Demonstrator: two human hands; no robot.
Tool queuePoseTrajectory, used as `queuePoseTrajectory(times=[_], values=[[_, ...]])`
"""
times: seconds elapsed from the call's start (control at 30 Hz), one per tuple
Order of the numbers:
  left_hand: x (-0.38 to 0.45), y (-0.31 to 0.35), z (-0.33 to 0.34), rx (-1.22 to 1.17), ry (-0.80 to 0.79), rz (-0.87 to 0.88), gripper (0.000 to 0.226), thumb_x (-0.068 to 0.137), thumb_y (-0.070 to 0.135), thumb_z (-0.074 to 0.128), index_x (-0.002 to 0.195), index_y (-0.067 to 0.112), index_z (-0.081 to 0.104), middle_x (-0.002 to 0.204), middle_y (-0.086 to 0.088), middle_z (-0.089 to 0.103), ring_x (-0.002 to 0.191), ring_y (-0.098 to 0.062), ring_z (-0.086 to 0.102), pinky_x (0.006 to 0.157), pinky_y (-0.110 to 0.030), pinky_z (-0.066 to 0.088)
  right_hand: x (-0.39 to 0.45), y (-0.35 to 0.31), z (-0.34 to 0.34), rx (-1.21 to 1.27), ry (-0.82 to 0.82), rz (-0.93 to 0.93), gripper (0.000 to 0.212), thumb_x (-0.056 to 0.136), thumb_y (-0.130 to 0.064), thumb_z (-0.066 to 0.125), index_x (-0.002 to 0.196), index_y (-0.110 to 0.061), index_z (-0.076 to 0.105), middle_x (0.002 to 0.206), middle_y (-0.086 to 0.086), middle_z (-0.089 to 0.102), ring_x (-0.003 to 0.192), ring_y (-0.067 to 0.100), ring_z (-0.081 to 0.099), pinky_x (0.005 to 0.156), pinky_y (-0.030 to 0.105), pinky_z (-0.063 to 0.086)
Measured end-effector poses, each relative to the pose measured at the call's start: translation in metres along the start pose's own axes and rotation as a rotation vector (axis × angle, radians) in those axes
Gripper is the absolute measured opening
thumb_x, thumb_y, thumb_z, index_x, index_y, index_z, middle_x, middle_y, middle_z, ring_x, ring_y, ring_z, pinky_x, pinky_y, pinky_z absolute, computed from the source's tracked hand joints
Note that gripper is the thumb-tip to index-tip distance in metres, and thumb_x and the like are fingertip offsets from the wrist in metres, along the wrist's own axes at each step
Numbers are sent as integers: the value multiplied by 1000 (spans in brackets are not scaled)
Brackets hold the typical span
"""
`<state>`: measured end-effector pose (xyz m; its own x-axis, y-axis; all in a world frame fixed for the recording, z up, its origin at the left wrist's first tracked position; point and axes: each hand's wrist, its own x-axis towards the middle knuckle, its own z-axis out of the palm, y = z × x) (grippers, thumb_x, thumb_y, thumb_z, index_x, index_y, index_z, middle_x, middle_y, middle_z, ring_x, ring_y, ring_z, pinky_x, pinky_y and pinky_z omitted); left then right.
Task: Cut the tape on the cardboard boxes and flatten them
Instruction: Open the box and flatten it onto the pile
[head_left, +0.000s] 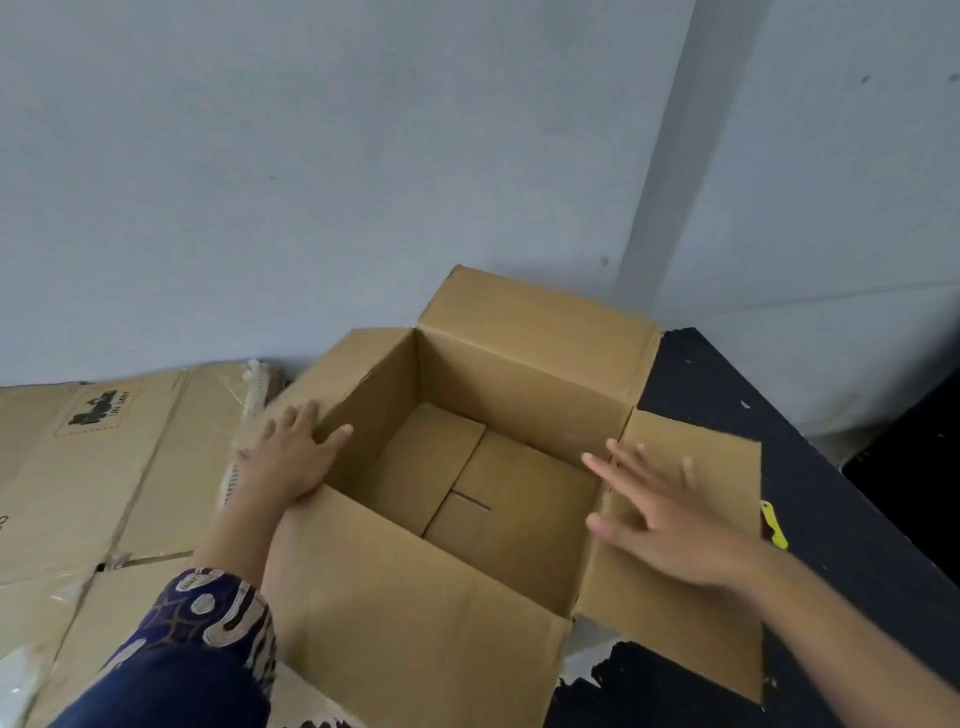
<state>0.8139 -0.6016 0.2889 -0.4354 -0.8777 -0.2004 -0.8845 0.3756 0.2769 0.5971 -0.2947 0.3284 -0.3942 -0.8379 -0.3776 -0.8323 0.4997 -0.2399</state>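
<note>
On the black table (810, 467), against the grey wall (311, 182), an open cardboard box (467, 493) is stood upright with its 4 top flaps folded outward. The left hand (291, 457) is laid with spread fingers over the left rim, the thumb dipping inside the wall. The right hand (670, 525) is held with fingers straight and apart over the right flap (691, 613); it is blurred, and whether it touches the cardboard cannot be told. Nothing is gripped by either hand.

The bottom flaps inside are seen closed, with a short slit near their seam; whether tape holds them from below cannot be seen. If the walls are pushed together while that bottom is sealed, the box is likely to buckle or tear rather than fold flat.

A yellow tool (774, 525), probably the cutter, is partly hidden just beside the right flap's outer edge. Should the box be slid or tipped rightward, the tool could be knocked along the table or covered, and a hand could be brought down on it unseen.

To the left, flattened cardboard (104, 467) with loose clear tape is stacked close to the box. A box turned over carelessly could be caught on that stack or could shift it.
</note>
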Motion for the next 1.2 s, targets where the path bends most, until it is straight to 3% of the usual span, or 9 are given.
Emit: queuePoseTrajectory(times=[0.07,0.27,0.43,0.53,0.7,0.87,1.03,1.13,1.2], values=[[-1,-1,0,-113,-6,-19,67,92,59,34,148,25,23,152,-7,30,138,-29,29,110,-46,27,13,5,32,65,144,-25,88,56,-90,-12,137,-53,-11,144,-18,-37,131,8,-39,109,45,-21],[-21,6,3,-492,277,-64,54,93,55,39,135,22,48,136,-11,52,126,-31,44,107,-45,31,22,8,54,205,264,-37,92,55,-91,-12,138,-51,-2,137,-29,-40,126,-2,-42,110,41,-20],[-70,-8,3,-332,452,-223,60,92,46,45,146,27,25,157,-1,12,145,-22,-1,111,-54,-7,17,8,49,142,276,-28,98,56,-90,-13,142,-47,4,145,-20,-31,133,5,-34,110,42,-19],[-115,-23,3,-478,346,-407,84,87,47,55,150,26,4,158,-7,2,144,-33,6,114,-53,10,15,1,42,106,276,-71,99,58,-88,-13,144,-43,6,145,-17,-29,136,9,-30,110,40,-19],[-154,-14,0,-1198,234,-486,93,84,25,68,149,31,1,151,-8,24,128,-34,38,100,-49,40,11,-39,27,203,191,-261,102,59,-90,-6,145,-39,13,153,-19,-11,136,1,-23,109,34,-17],[-180,21,-2,-1472,340,-370,91,89,8,57,146,41,-6,138,-2,38,105,-25,55,89,-46,49,5,-85,10,237,37,-374,72,80,-69,20,145,-39,15,155,-18,0,143,6,-5,118,42,3],[-190,58,-10,-1352,355,-184,85,91,-2,44,148,36,-7,127,-8,52,85,-23,59,71,-40,51,-17,-121,-12,305,-168,-465,81,70,-77,21,144,-45,14,154,-18,13,140,8,17,112,47,26],[-181,77,-50,-1272,433,-91,79,89,-3,44,149,28,2,97,-7,60,71,-22,58,64,-38,51,-24,-133,-39,325,-169,-502,89,65,-88,24,143,-46,12,151,-10,27,131,13,36,106,44,36],[-175,94,-82,-1205,450,3,73,90,1,44,148,26,8,98,-4,58,70,-20,60,61,-37,55,-29,-139,-65,439,-125,-532,94,61,-87,38,143,-46,13,144,-11,36,123,12,45,102,40,40]])
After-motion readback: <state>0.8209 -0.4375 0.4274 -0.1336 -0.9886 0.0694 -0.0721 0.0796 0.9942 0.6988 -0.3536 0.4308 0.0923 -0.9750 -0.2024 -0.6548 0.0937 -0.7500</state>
